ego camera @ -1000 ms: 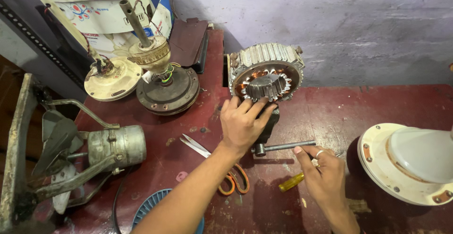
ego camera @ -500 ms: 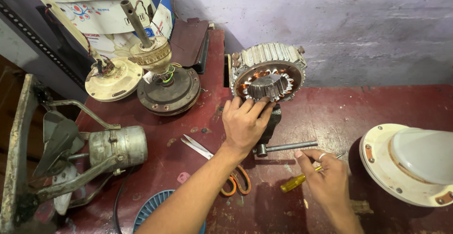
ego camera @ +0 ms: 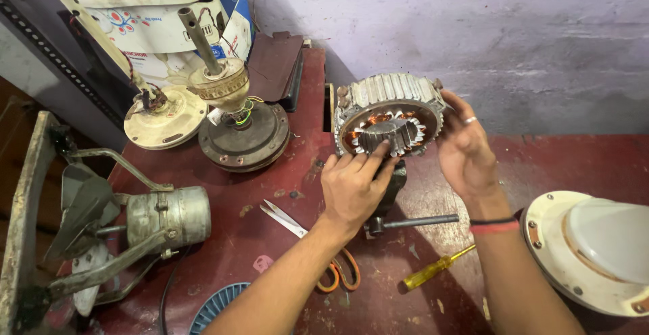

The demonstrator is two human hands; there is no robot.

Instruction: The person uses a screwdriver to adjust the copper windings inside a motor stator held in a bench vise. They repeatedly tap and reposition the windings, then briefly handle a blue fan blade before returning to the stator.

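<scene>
right hand (ego camera: pixel 466 152) moved onto stator (ego camera: pixel 389 108) | left hand (ego camera: pixel 353 186) touching; grips open | finned, copper windings

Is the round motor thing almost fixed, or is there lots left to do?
Not finished, I think. Done: the motor ring is already open, its copper coils bare, and it stands on edge in a dark vise. In hand: the left hand touches its front while the right hand steadies its side. Left: the cream cover lies apart, and the scissors and yellow screwdriver lie unused.
</scene>
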